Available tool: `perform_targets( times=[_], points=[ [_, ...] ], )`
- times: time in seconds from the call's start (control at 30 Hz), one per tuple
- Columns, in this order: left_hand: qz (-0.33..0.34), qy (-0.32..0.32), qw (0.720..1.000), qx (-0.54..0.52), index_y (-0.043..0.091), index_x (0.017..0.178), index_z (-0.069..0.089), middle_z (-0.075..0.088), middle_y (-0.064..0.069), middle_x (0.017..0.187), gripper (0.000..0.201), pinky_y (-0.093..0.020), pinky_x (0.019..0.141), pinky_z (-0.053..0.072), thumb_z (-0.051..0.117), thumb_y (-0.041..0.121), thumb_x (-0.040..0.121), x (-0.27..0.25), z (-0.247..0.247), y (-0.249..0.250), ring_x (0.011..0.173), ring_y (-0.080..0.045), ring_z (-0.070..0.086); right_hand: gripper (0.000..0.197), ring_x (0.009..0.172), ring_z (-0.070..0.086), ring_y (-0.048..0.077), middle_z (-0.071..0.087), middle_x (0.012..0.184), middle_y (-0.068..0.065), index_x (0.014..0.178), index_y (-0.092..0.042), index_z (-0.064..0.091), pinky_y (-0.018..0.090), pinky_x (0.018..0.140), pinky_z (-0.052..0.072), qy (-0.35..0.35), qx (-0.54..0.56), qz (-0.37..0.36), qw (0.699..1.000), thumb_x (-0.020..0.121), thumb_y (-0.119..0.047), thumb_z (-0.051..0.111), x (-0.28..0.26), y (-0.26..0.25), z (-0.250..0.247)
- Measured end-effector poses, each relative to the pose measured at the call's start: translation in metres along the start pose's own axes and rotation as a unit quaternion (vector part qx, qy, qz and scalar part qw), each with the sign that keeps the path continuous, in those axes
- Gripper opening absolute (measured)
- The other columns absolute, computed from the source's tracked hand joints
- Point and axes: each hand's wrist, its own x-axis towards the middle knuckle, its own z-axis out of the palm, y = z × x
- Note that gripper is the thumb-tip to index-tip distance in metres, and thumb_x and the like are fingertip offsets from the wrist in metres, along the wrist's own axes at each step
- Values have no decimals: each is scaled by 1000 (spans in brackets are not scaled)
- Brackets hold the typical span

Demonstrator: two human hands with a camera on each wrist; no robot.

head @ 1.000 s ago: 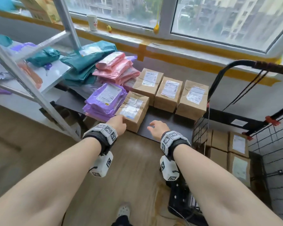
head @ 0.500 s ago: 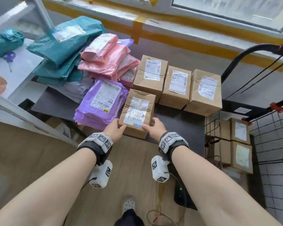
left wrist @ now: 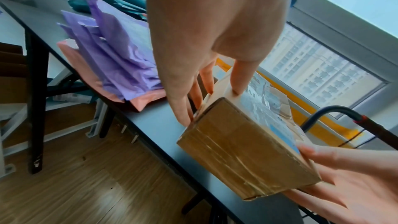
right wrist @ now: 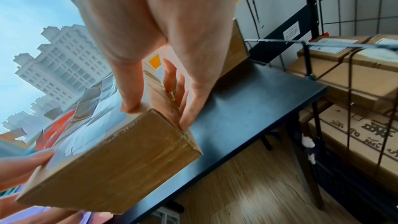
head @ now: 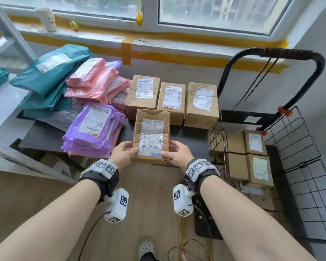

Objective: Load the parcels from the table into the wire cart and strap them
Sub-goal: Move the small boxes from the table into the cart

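Pick-up step of the loading task. A brown cardboard parcel (head: 151, 136) at the near edge of the counter (head: 188, 135) is gripped at its two sides, thumbs on its labelled top, by the left hand (head: 123, 153) and the right hand (head: 178, 155); its near end overhangs that edge. The parcel is oblong, creased, sealed with clear tape, and bears a barcode label. Next, a lift clear of the counter and a carry rightward over the rim of the wire cart (head: 297, 147) are judged to be called for, onto the boxes (head: 256, 157) stacked there; strapping is not yet begun.
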Motion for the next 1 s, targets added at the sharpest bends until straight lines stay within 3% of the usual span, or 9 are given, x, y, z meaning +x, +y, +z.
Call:
perform_targets(
  times=[0.2, 0.3, 0.4, 0.53, 0.63, 0.73, 1.0],
  points=[
    [54, -31, 998, 10, 12, 124, 55, 66, -15, 110, 38, -45, 96, 49, 65, 17, 88, -64, 81, 22, 104, -28, 64, 68, 117, 57, 21, 57, 130, 10, 136, -9, 45, 43, 99, 49, 18, 7, -61, 998, 76, -11, 76, -56, 10, -99],
    [57, -59, 997, 9, 13, 126, 53, 65, -14, 113, 41, -39, 91, 50, 65, 19, 88, -97, 137, 23, 106, -27, 62, 67, 119, 55, 21, 56, 130, 9, 137, -10, 44, 43, 99, 48, 18, 13, -67, 997, 78, -10, 74, -92, 26, -159],
    [51, -96, 994, 6, 14, 127, 51, 63, -14, 116, 41, -33, 85, 47, 64, 18, 88, -125, 200, 22, 108, -27, 60, 67, 114, 57, 17, 58, 129, 9, 137, -10, 43, 34, 96, 51, 32, 23, -66, 997, 78, -7, 73, -122, 51, -221],
    [46, -126, 991, 27, 12, 128, 51, 62, -16, 118, 43, -38, 92, 49, 65, 17, 88, -145, 277, 18, 107, -28, 62, 72, 115, 55, 16, 56, 131, 9, 139, -8, 40, 35, 100, 47, 66, 25, -52, 996, 77, -3, 74, -148, 82, -293],
    [33, -144, 988, 51, 12, 131, 49, 62, -14, 119, 45, -36, 90, 49, 63, 16, 89, -149, 322, 17, 108, -27, 60, 76, 123, 51, 18, 53, 135, 7, 142, -8, 37, 40, 105, 43, 71, 27, -34, 996, 75, 0, 73, -160, 100, -333],
    [13, -158, 985, 74, 13, 134, 47, 63, -11, 118, 46, -41, 100, 46, 61, 16, 90, -141, 357, 16, 112, -26, 58, 74, 123, 50, 17, 52, 135, 7, 141, -9, 38, 39, 105, 44, 68, 28, -19, 997, 76, 4, 71, -158, 115, -364],
    [-72, -161, 978, 115, 9, 138, 44, 63, -13, 120, 52, -41, 99, 47, 59, 4, 89, -87, 409, -2, 113, -26, 59, 73, 125, 49, 18, 54, 135, 3, 140, -11, 42, 40, 105, 44, 40, -34, 40, 998, 75, -1, 74, -99, 143, -403]
  ],
)
